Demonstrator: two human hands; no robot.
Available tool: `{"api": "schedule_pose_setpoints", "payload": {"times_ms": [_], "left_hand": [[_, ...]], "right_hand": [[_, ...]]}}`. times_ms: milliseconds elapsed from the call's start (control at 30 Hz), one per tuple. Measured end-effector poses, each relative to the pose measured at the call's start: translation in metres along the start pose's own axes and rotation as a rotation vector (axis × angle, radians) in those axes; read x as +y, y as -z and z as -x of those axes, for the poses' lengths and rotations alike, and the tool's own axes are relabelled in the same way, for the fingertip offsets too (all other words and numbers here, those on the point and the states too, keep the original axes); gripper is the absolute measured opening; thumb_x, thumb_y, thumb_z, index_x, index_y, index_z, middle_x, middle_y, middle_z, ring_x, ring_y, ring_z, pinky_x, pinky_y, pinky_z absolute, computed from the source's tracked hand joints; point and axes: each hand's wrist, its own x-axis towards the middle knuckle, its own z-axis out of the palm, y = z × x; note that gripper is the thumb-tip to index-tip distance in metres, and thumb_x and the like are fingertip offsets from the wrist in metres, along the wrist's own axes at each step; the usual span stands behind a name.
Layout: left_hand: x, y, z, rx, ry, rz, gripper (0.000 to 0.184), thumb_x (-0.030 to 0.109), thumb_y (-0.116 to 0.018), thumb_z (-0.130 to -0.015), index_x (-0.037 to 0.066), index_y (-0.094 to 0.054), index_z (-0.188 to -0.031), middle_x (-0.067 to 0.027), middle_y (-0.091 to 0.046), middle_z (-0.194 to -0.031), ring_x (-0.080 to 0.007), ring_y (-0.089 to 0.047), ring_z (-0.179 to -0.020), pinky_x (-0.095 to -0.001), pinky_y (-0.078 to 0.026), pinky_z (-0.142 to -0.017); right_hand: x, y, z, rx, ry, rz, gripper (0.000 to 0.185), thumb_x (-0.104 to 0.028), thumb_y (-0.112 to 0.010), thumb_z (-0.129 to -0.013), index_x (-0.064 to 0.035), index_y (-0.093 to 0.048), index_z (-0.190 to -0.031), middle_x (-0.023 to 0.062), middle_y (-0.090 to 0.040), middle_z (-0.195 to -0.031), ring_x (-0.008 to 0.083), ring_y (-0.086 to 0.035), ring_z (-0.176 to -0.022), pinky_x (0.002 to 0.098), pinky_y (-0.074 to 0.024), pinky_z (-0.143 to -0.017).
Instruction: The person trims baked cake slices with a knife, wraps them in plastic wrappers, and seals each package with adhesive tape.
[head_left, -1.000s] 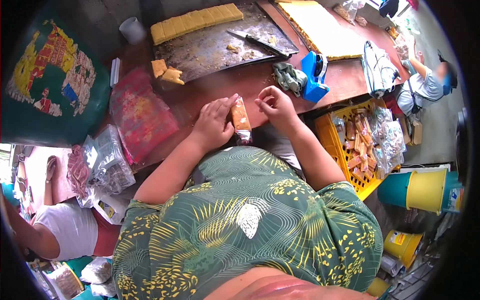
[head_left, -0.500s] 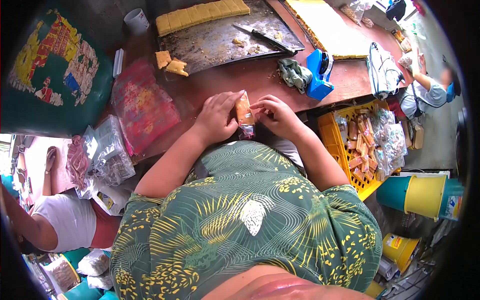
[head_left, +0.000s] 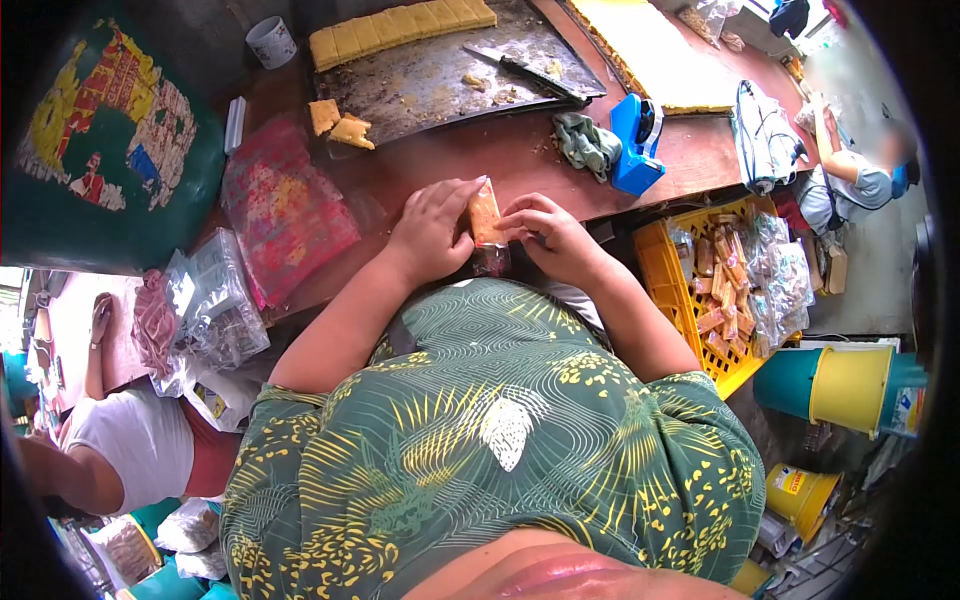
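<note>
1. Lies at the near edge of the worktop (head_left: 450,158), as a cake bar (head_left: 484,212) between both hands.
2. Points one short end away from the body, a little leftward; runs lengthwise front to back, with a dark, shiny wrapper end (head_left: 491,262) toward the body.
3. Grasps the bar from its left in the grip of the left hand (head_left: 428,228), with fingers reaching to the far end.
4. Touches the bar's right side with bent fingers of the right hand (head_left: 555,238); cannot tell whether this grip pinches anything.
5. Holds, in the yellow crate (head_left: 662,285) at right, wrapped bars (head_left: 725,290) beside clear plastic packets (head_left: 782,280).
6. Bears, on the dark tray (head_left: 415,95) beyond the hands, a row of cut cake (head_left: 400,32) and a knife (head_left: 530,75).
7. Includes a white cup (head_left: 270,43) left of that tray, contents unclear.
</note>
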Motion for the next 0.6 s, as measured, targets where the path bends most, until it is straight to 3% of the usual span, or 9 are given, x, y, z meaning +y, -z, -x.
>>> {"api": "schedule_pose_setpoints", "payload": {"times_ms": [100,200,300,400,433,467,533,600], "left_hand": [[-0.001,-0.001,0.001,-0.002,0.007,-0.012,0.074,0.021,-0.068,-0.080,0.015,-0.045,-0.150,-0.0108,-0.055,-0.138,-0.0307,-0.050,-0.133,-0.0477,-0.035,-0.114],[-0.002,-0.001,0.002,0.007,0.018,-0.019,0.072,0.021,-0.068,-0.081,0.015,-0.047,-0.149,-0.0112,-0.054,-0.138,-0.0310,-0.049,-0.134,-0.0477,-0.036,-0.115],[-0.001,-0.002,0.000,0.030,0.028,-0.024,0.069,0.022,-0.070,-0.080,0.014,-0.050,-0.146,-0.0115,-0.054,-0.139,-0.0322,-0.049,-0.134,-0.0476,-0.036,-0.115],[-0.001,0.000,-0.003,0.028,0.052,-0.014,0.062,0.021,-0.075,-0.079,0.013,-0.056,-0.138,-0.0116,-0.054,-0.138,-0.0335,-0.048,-0.134,-0.0475,-0.036,-0.115],[-0.002,0.000,-0.004,0.016,0.070,-0.007,0.060,0.021,-0.077,-0.078,0.013,-0.058,-0.135,-0.0116,-0.054,-0.138,-0.0339,-0.047,-0.134,-0.0475,-0.036,-0.115],[-0.003,0.000,-0.005,0.004,0.091,-0.002,0.058,0.021,-0.078,-0.078,0.013,-0.059,-0.132,-0.0117,-0.054,-0.138,-0.0342,-0.047,-0.135,-0.0475,-0.036,-0.115],[-0.006,0.001,-0.010,0.034,0.093,0.009,0.049,0.020,-0.080,-0.078,0.012,-0.062,-0.123,-0.0113,-0.053,-0.142,-0.0343,-0.045,-0.137,-0.0484,-0.037,-0.115],[-0.011,0.000,-0.013,0.076,0.071,0.004,0.047,0.020,-0.080,-0.078,0.012,-0.062,-0.121,-0.0112,-0.051,-0.147,-0.0343,-0.044,-0.139,-0.0490,-0.037,-0.114]], "right_hand": [[0.013,-0.002,0.002,-0.050,0.165,0.137,0.029,0.011,-0.062,-0.079,-0.0076,-0.076,-0.097,0.0130,-0.063,-0.113,0.0298,-0.066,-0.107,0.0382,-0.0572,-0.091],[0.021,0.005,0.005,-0.156,0.127,0.099,0.036,0.014,-0.059,-0.082,-0.0074,-0.074,-0.107,0.0126,-0.061,-0.118,0.0278,-0.066,-0.108,0.0358,-0.0571,-0.091],[0.013,0.011,0.007,-0.050,0.174,0.138,0.039,0.011,-0.061,-0.085,-0.0084,-0.072,-0.117,0.0128,-0.061,-0.119,0.0270,-0.067,-0.105,0.0342,-0.0572,-0.089],[-0.007,0.027,0.013,0.070,0.037,0.035,0.033,0.008,-0.065,-0.087,-0.0072,-0.072,-0.116,0.0125,-0.063,-0.115,0.0231,-0.068,-0.100,0.0332,-0.0578,-0.086],[-0.003,0.036,0.013,0.151,0.152,0.123,0.028,0.004,-0.069,-0.090,-0.0064,-0.073,-0.116,0.0102,-0.068,-0.104,0.0187,-0.069,-0.090,0.0314,-0.0571,-0.078],[-0.005,0.045,0.019,0.225,0.120,0.112,0.020,0.002,-0.070,-0.090,-0.0051,-0.075,-0.109,0.0077,-0.070,-0.088,0.0160,-0.068,-0.078,0.0302,-0.0546,-0.070],[-0.010,0.070,0.030,0.377,-0.013,0.132,0.005,-0.005,-0.072,-0.093,-0.0025,-0.075,-0.094,0.0077,-0.071,-0.081,0.0156,-0.066,-0.072,0.0286,-0.0520,-0.066],[0.004,0.104,0.040,0.520,0.125,0.122,0.016,-0.011,-0.074,-0.094,-0.0004,-0.072,-0.082,0.0059,-0.068,-0.076,0.0122,-0.063,-0.070,0.0285,-0.0492,-0.063]]}}
